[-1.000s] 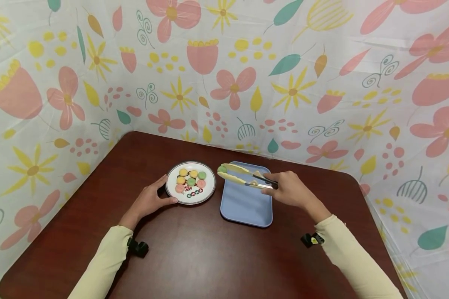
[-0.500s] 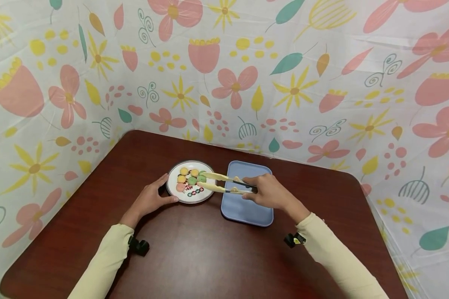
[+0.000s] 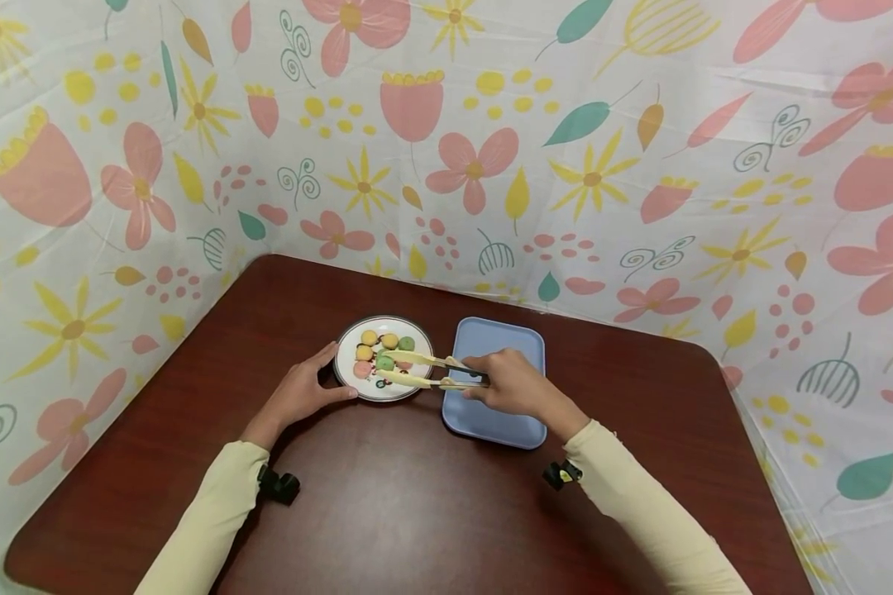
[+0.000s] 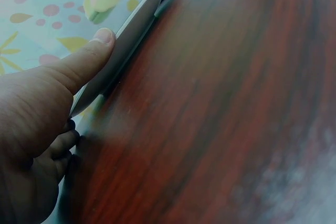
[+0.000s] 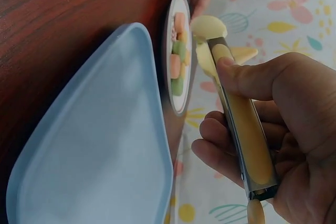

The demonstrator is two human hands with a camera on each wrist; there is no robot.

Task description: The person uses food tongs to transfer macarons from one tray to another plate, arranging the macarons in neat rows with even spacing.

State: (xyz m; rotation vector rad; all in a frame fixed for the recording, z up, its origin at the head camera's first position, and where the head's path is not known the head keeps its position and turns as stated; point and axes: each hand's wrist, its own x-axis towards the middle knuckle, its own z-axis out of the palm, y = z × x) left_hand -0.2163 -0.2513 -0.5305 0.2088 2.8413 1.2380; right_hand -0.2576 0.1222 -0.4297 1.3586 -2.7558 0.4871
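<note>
My left hand (image 3: 298,394) grips the left edge of a round white dark-rimmed plate (image 3: 347,357), thumb lying along the near rim. In the left wrist view the thumb presses the tilted-looking rim of the plate (image 4: 119,53), fingers curled beside it. Several small round yellow, green and pink pieces (image 3: 369,338) lie on the plate. My right hand (image 3: 515,384) holds metal kitchen tongs (image 3: 417,358) with pale yellow tips, reaching left over the plate. The tips stand apart, with green (image 3: 384,362) showing between them; I cannot tell whether they pinch a piece.
A blue rectangular tray (image 3: 491,426) lies right of the plate, under the right hand. Both rest on a dark reddish-brown table (image 3: 387,496). A flower-print cloth (image 3: 446,124) hangs along its back and sides. Black wrist cameras (image 3: 279,487) sit on both sleeves.
My right hand has carried the tongs, with a green piece between the tips a second ago, leftward from the tray's edge to over the plate. The left hand stays at the plate.
</note>
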